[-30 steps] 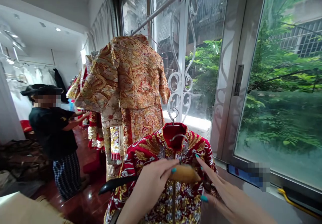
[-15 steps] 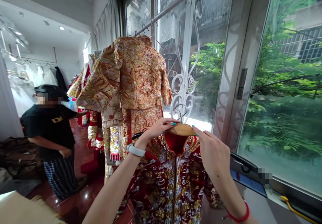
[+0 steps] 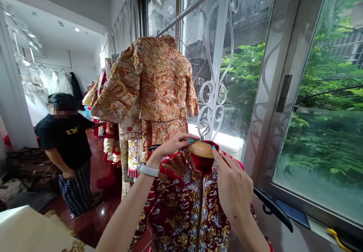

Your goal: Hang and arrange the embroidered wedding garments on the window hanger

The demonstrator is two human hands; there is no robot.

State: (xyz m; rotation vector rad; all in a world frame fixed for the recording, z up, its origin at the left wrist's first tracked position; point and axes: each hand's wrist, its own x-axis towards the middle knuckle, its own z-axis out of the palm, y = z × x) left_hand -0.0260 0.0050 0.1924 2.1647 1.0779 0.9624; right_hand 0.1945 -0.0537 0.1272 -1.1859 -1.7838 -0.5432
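A dark red jacket [image 3: 177, 206] with gold and silver embroidery and a front zip hangs in front of me. A wooden hanger [image 3: 202, 149] shows at its collar, with metal hooks above. My left hand [image 3: 172, 146], wearing a pale wristband, is closed over the hanger's left side and the jacket's shoulder. My right hand [image 3: 235, 180] is closed at the collar's right side, its thumb beside the hanger; its other fingers are partly hidden. A black hanger end [image 3: 273, 206] sticks out past my right hand.
Gold embroidered garments [image 3: 164, 78] hang from a rail [image 3: 190, 10] by the window. White scrolled ironwork [image 3: 215, 89] stands behind the jacket. A person [image 3: 68, 142] in black stands at the left by more garments. A cream surface [image 3: 36, 233] juts in at lower left.
The view has shifted a little left. The jacket's right shoulder shows more, and the black hanger end at the right sticks out lower. Both hands stay at the collar.
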